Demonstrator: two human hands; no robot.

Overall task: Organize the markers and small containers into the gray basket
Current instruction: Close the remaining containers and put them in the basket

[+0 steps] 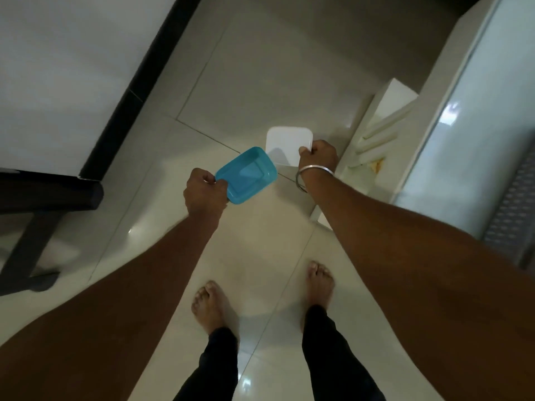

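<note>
You stand on the tiled floor [260,82] with both arms out. Your left hand [204,192] pinches the near corner of a blue tub [246,175], its long axis running away and to the right, open side up and seemingly empty. Your right hand [317,157] pinches the near right edge of a white lid [288,144], held flat just beyond the tub. A gray basket [512,204] seems to sit low to your right, nearer the right hand; no markers show.

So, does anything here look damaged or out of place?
One thing: the white furniture panel on the right has a chipped, brownish patch on its surface. The blue container and white lid look intact in the hands.
</note>
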